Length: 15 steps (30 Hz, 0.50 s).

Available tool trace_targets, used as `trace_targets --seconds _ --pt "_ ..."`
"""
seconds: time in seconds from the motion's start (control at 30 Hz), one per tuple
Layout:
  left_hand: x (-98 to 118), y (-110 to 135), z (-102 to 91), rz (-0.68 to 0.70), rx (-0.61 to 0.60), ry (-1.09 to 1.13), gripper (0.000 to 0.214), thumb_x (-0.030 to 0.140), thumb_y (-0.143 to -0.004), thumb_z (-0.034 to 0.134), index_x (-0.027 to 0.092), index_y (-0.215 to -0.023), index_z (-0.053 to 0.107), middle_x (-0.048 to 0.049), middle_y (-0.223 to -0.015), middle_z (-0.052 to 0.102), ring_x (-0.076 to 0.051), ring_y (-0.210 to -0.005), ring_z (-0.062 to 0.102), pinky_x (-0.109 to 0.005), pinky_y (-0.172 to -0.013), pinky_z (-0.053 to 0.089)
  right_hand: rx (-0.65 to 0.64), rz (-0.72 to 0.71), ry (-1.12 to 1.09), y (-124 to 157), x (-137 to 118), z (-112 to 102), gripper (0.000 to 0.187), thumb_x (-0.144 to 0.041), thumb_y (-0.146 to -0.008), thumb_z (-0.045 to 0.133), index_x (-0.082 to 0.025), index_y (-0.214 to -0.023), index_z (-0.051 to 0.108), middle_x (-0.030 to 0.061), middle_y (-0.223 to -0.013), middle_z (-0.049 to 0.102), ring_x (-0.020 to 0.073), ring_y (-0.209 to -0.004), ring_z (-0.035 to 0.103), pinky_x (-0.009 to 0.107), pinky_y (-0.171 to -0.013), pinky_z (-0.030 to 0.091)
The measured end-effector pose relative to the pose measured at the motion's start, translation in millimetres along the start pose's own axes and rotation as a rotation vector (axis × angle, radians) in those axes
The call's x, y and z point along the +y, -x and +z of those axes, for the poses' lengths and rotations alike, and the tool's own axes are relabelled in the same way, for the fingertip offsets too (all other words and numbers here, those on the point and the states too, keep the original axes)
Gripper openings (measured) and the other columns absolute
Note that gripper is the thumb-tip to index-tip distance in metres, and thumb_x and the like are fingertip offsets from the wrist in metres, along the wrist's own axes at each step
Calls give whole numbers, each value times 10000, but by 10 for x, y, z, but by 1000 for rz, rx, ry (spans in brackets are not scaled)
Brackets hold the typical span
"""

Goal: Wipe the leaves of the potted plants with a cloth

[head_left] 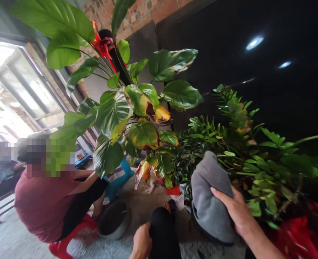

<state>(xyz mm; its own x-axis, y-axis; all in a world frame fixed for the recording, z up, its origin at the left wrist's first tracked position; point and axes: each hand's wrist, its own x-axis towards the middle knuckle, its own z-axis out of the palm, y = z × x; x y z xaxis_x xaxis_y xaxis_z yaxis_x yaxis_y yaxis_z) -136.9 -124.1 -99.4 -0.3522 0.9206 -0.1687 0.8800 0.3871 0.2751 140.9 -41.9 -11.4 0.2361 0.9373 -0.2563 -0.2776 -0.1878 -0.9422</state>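
In the head view, the right hand [236, 207] gripped a grey, soft plush-fabric item [211, 190] at its right side, the thumb pressed across the front face and the remaining fingers hidden behind it. The item stood nearly upright at the lower right, its rounded end uppermost and a dark edge along its base. The left hand [142, 240] was positioned against the wearer's black-trousered leg [163, 232], with its fingers curled; whether it enclosed anything could not be determined. Directly right of and behind the fabric item was a dense green plant with small, narrow leaflets [267, 169], its foliage limiting space on that side. Bright red sheet-like material [296, 237] lay below this foliage, next to the right forearm. A tall plant with broad green leaves, several yellowed and browned [113, 111], occupied the centre and obstructed the view of the area beyond; a shiny red ribbon bow [102, 46] was fastened to its dark pole. Behind both plants stood a glossy black panel [229, 43]. A round grey bucket [115, 219] rested on the floor left of the left hand, beside a person in a dark red shirt [44, 205] seated on a red plastic stool [75, 232].
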Motion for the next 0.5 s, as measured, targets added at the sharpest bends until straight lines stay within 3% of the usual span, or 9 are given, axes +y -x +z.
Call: trace_targets --seconds 0.1,0.17,0.23,0.33,0.5 --pt "97 -483 15 -29 -35 26 316 -32 -690 431 191 -660 653 -37 -738 699 -199 -831 662 -243 -723 428 -28 241 -108 19 105 78 399 -378 -364 785 -176 -695 690 83 -624 741 341 -753 699 405 -683 535" --pt "177 -607 73 22 36 223 283 -12 -682 435 191 -633 626 -17 -694 682 -174 -755 647 -230 -703 427 -35 388 -143 125 258 57 358 -368 -355 798 -186 -634 667 66 -540 705 328 -681 693 398 -640 536" --pt "304 -664 150 79 107 477 214 31 -671 483 191 -641 622 -8 -677 673 -167 -717 632 -234 -707 440 -45 433 -143 251 344 21 339 -371 -377 811 -188 -622 663 59 -552 706 308 -665 690 384 -635 537" --pt "621 -787 267 129 138 885 138 173 -660 600 170 -781 667 -27 -727 679 -166 -662 610 -253 -665 461 -132 372 -140 338 233 20 392 -413 -454 809 -165 -739 704 74 -675 743 302 -715 698 380 -662 537" --pt "1163 -1028 453 41 -38 1460 648 388 -551 754 140 -1125 585 -112 -996 670 -132 -608 582 -242 -541 435 -153 145 -120 162 -63 143 501 -391 -421 817 -151 -851 725 92 -770 764 322 -824 696 393 -725 528"
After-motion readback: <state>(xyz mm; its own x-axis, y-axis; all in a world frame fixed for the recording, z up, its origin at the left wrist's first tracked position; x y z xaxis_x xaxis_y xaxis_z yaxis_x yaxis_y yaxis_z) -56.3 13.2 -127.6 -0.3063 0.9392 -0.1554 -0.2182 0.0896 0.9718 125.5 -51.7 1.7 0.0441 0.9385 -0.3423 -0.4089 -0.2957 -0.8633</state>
